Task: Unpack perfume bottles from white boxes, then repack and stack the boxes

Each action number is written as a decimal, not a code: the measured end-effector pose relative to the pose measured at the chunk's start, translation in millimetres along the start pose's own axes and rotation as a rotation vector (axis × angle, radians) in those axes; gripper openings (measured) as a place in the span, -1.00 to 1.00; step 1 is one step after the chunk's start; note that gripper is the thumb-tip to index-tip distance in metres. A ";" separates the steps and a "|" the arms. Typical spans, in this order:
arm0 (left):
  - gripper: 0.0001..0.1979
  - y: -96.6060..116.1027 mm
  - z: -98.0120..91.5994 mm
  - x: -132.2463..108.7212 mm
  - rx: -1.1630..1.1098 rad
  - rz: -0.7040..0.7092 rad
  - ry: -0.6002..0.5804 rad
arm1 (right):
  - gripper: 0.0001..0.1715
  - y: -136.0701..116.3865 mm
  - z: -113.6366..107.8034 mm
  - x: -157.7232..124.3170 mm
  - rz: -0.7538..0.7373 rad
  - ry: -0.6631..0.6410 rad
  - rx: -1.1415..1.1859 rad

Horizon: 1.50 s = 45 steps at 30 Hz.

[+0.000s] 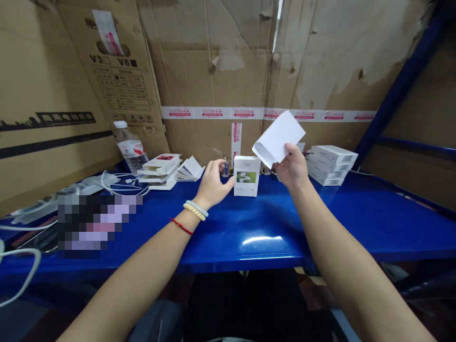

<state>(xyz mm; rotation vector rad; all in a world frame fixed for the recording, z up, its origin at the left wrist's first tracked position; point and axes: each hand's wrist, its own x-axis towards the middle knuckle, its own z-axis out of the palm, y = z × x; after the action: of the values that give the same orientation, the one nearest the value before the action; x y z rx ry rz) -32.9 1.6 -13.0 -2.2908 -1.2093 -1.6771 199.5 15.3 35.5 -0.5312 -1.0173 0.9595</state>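
Note:
A white box with a green picture (pixel 246 176) stands upright on the blue table (pixel 245 232). My left hand (pixel 214 183) is just left of it, thumb apart from the curled fingers, beside a small glass bottle (pixel 225 169); whether the fingertips touch the bottle is unclear. Raised to the right, my right hand (pixel 292 166) is closed on a white paper box (pixel 280 137), which is tilted with one end toward the lower left. More small bottles are partly hidden behind the standing box and my right hand.
Several stacked white boxes (pixel 329 165) are at the right. On the left are flattened white cartons (pixel 160 171), an open white carton (pixel 191 169), a water bottle (pixel 131 149), white cables (pixel 116 187) and a blurred-out object (pixel 99 225). Cardboard (pixel 210 80) walls the back.

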 end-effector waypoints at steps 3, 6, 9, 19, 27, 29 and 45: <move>-0.58 12.9 9.9 -5.5 0.013 -0.066 -0.097 | -0.54 8.5 -2.6 1.9 0.138 -0.005 0.066; -0.53 25.9 12.9 -8.0 0.019 -0.120 -0.177 | -0.58 14.8 3.5 -1.1 0.215 -0.025 0.135; -0.45 34.2 11.3 -8.4 0.043 -0.146 -0.220 | -0.65 17.1 13.9 -6.2 0.255 -0.015 0.192; -0.36 28.4 4.8 -0.4 -0.086 -0.318 -0.126 | -0.66 19.7 29.4 -19.5 0.334 -0.181 0.116; -0.35 10.0 8.1 -4.4 -0.386 -0.104 -0.150 | -0.57 11.5 18.4 -10.5 0.136 -0.095 0.033; -0.45 9.4 7.3 -4.9 -0.370 -0.081 -0.201 | -0.54 8.6 17.6 -12.5 0.090 -0.129 0.010; -0.23 15.0 -1.1 1.5 -0.776 -0.281 -0.465 | -0.49 6.3 20.7 -24.1 0.184 -0.518 -0.181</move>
<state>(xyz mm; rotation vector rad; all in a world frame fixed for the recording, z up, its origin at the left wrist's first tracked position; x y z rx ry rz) -24.3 -8.4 -5.5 -3.2445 -1.1067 -2.0511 173.8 -3.4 28.9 -0.5444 -1.5501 1.2095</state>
